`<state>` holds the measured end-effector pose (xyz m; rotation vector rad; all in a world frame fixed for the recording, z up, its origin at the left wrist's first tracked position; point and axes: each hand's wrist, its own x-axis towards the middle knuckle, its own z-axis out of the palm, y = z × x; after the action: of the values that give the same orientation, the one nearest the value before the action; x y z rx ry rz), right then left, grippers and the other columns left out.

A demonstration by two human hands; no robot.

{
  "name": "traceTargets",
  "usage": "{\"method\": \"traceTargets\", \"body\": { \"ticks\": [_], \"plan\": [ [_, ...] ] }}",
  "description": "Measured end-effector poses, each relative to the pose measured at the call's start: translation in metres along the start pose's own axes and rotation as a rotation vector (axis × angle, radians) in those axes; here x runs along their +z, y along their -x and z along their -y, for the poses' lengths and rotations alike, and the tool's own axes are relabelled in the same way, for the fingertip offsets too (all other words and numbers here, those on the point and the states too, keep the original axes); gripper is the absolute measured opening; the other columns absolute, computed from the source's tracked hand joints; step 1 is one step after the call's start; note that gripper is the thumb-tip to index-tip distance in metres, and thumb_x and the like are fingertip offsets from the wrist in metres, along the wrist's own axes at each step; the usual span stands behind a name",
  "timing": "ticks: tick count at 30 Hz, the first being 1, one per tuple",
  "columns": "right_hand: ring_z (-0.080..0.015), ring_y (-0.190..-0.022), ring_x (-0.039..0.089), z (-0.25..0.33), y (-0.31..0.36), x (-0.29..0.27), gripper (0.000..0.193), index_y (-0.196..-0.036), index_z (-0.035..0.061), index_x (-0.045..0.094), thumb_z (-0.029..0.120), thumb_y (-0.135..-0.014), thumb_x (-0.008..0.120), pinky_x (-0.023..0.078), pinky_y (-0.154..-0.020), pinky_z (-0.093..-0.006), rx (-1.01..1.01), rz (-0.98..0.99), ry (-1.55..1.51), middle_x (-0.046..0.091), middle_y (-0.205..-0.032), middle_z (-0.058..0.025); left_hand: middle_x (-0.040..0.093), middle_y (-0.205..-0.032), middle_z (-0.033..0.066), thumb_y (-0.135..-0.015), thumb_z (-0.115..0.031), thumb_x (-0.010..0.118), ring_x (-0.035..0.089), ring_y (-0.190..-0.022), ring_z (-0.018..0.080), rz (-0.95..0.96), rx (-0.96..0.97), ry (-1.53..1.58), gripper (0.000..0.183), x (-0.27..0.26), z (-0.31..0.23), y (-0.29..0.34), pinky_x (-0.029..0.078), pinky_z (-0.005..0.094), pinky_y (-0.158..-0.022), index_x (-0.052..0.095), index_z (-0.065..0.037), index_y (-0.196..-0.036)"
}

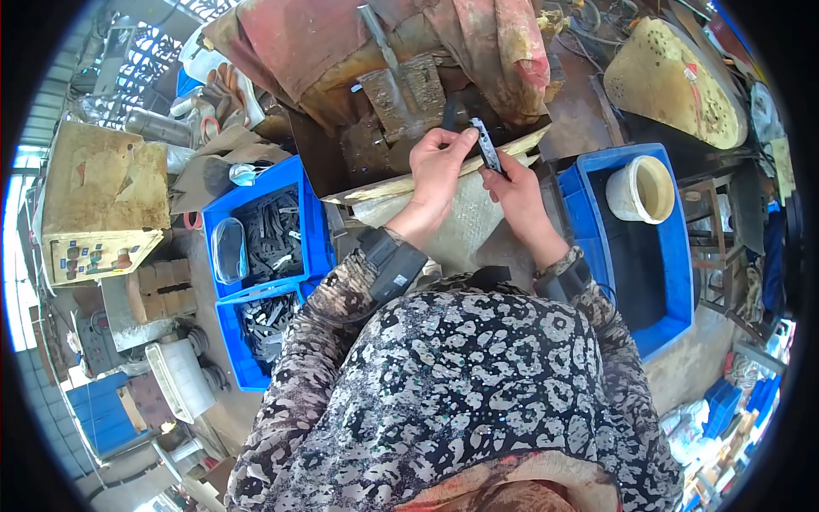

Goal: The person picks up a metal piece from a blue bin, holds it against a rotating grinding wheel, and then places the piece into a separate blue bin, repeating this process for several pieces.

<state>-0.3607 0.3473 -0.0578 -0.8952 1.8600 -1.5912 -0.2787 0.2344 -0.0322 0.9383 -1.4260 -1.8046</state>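
Both my hands are raised in front of a brown, grimy open-fronted metal work tray (320,158). A narrow metal piece (485,143), silvery at the top and dark lower down, stands tilted between them. My right hand (519,194) is closed around its lower end. My left hand (437,171) is closed in a pinch, its thumb and fingertips at the upper end of the piece. The exact make of the piece is too small to tell. Behind the hands a rough, dirt-caked block (405,98) sits in the tray, with a metal rod (378,32) rising over it.
Two blue bins (317,230) (236,346) of dark metal strips stand at left. At right, a blue tub (589,247) of dark liquid carries a white bucket (653,189). A stained red cloth (299,43) drapes over the tray's back. A pale wooden strip (392,183) edges its front.
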Motion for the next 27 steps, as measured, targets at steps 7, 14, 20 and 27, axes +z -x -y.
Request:
{"method": "traceTargets", "body": {
  "ticks": [7,14,20,27],
  "plan": [
    [-0.0073,-0.063,0.05,0.012,0.003,0.004,0.013,-0.097,-0.0001,0.061,0.006,-0.086,0.062,0.041,-0.059,-0.022,0.173,0.203,-0.312,0.058,-0.075,-0.0001,0.047,-0.062,-0.0075,-0.084,-0.028,0.072,0.034,-0.051,0.0011,0.196,-0.174,0.018,0.025,-0.015,-0.003,0.006,0.022,0.0197,-0.044,0.057,-0.014,-0.071],
    [-0.0105,-0.067,0.057,0.01,-0.012,0.001,0.018,-0.102,-0.0038,0.056,0.007,-0.088,0.057,0.047,-0.061,-0.026,0.201,0.403,0.099,0.061,-0.078,-0.0049,0.053,-0.064,-0.004,-0.087,-0.018,0.069,0.042,-0.053,0.0037,0.236,-0.2,0.09,0.017,-0.03,0.007,-0.003,0.032,0.0213,-0.046,0.063,-0.003,-0.079],
    [-0.0121,-0.067,0.06,0.012,-0.015,0.011,0.037,-0.126,-0.0034,0.042,0.005,-0.09,0.047,0.047,-0.059,-0.0255,0.208,0.467,0.089,0.061,-0.088,-0.007,0.055,-0.066,-0.0027,-0.088,-0.014,0.066,0.047,-0.055,0.0045,0.249,-0.211,0.066,0.012,-0.035,-0.003,-0.001,0.04,0.0198,-0.049,0.065,-0.002,-0.085],
    [-0.0083,-0.064,0.048,0.026,-0.018,0.015,0.038,-0.126,0.0025,0.046,0.006,-0.088,0.048,0.039,-0.054,-0.0234,0.17,0.484,-0.066,0.054,-0.081,-0.0003,0.062,-0.106,0.0088,-0.093,-0.006,0.053,0.062,-0.085,0.0136,0.337,-0.224,0.207,0.03,-0.069,-0.014,0.0,0.053,0.0275,-0.074,0.056,0.0,-0.123]
  ]
}}
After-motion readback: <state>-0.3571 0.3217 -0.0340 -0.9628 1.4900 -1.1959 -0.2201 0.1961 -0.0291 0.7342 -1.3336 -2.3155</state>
